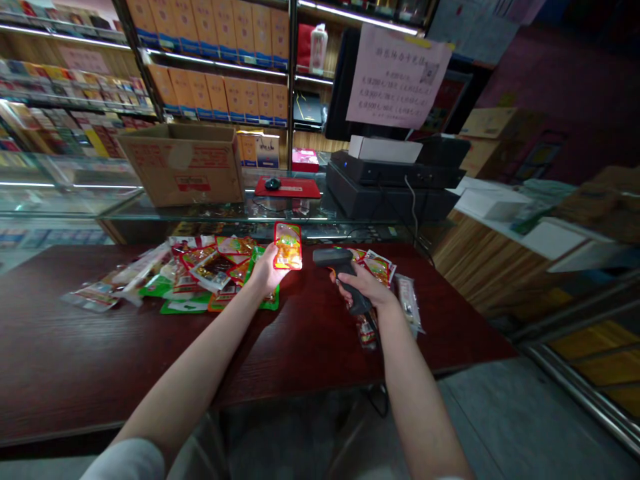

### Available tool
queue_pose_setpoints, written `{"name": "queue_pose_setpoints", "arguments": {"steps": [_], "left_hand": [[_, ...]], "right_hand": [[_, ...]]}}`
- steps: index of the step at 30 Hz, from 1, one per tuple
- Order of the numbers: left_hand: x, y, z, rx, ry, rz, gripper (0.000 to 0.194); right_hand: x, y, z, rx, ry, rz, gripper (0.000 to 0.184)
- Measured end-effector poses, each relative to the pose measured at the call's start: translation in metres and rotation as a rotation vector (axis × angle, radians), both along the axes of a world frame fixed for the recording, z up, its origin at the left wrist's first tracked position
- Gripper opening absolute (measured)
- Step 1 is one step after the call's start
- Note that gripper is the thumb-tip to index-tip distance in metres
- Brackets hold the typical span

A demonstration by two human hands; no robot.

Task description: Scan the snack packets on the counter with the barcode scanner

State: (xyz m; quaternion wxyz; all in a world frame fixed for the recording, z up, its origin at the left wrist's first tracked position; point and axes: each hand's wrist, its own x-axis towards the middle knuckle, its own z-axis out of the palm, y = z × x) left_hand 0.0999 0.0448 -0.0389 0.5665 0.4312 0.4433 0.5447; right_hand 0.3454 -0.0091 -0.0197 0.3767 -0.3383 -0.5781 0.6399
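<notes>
My left hand (266, 272) is closed on a red and yellow snack packet (288, 247), held up above the table with its printed face lit brightly. Gripped in my right hand (367, 283) is a dark barcode scanner (332, 257), its head pointing left at the packet with a gap between them. A cable runs down from the scanner's handle. Left of the packet lies a heap of packaged snacks (213, 267) in red, green and clear wrappers. More snack packets (379, 267) lie behind and under my right hand, partly hidden, with a clear-wrapped packet (409, 303) beside them.
The dark red table (300, 353) meets a glass counter carrying an open cardboard box (187, 167), a red mouse pad (295, 188) with a mouse, and a black cash drawer (385, 190) below a monitor with a paper notice (397, 77). Stocked shelves stand behind.
</notes>
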Motion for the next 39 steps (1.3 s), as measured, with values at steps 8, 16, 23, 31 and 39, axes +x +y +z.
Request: {"name": "queue_pose_setpoints", "arguments": {"steps": [8,16,23,31,39], "left_hand": [[-0.035,-0.023,0.022,0.373,0.97,0.361,0.049],[-0.052,-0.027,0.008,0.229,1.661,0.303,0.05],[-0.013,-0.017,0.013,0.405,1.559,0.226,0.047],[0.098,0.057,-0.005,0.087,1.312,-0.241,0.066],[0.118,0.083,-0.02,-0.069,1.165,-0.171,0.05]], "right_hand": [[0.013,0.002,0.001,-0.015,-0.005,-0.239,0.034],[0.048,0.014,-0.002,0.048,0.092,-0.737,0.035],[0.049,0.016,-0.002,0.032,0.115,-0.731,0.032],[0.046,0.013,0.0,0.019,0.112,-0.687,0.033],[0.047,0.017,-0.005,0.005,0.098,-0.687,0.034]]}}
